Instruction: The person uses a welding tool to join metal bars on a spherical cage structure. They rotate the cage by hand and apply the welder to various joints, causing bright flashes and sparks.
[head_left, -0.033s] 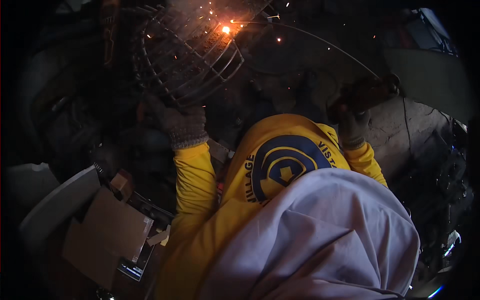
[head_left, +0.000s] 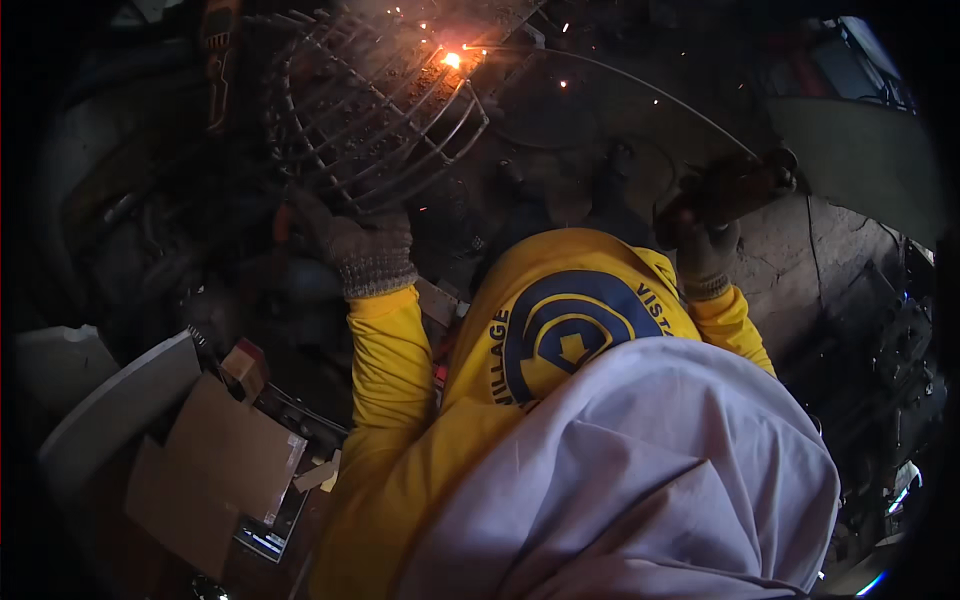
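Observation:
A rounded cage of welded metal bars (head_left: pixel 355 130) lies at the top left of centre. My left hand (head_left: pixel 370 250), in a knitted glove, is closed at the cage's near edge, its fingertips partly lost in shadow. In my gloved right hand (head_left: pixel 706 245) is a dark electrode holder (head_left: pixel 735 190). A long thin welding rod (head_left: pixel 650 88) runs from it, bowed in this view, toward the cage. Near the rod's far end a bright orange arc (head_left: pixel 452 60) glows on the cage's upper right part, throwing sparks and lighting brown, crusty metal.
An orange-and-dark tool (head_left: pixel 218 65) stands at the upper left. Cardboard (head_left: pixel 225 450) and a pale curved panel (head_left: pixel 120 395) lie at lower left, with a small box (head_left: pixel 245 368) beside them. A cable (head_left: pixel 812 245) hangs past a grey slab (head_left: pixel 850 270) at right. Feet (head_left: pixel 612 165) show below the cage.
The sparks have shifted and the surroundings look a little brighter. Both hands, the rod and the cage stay almost in place.

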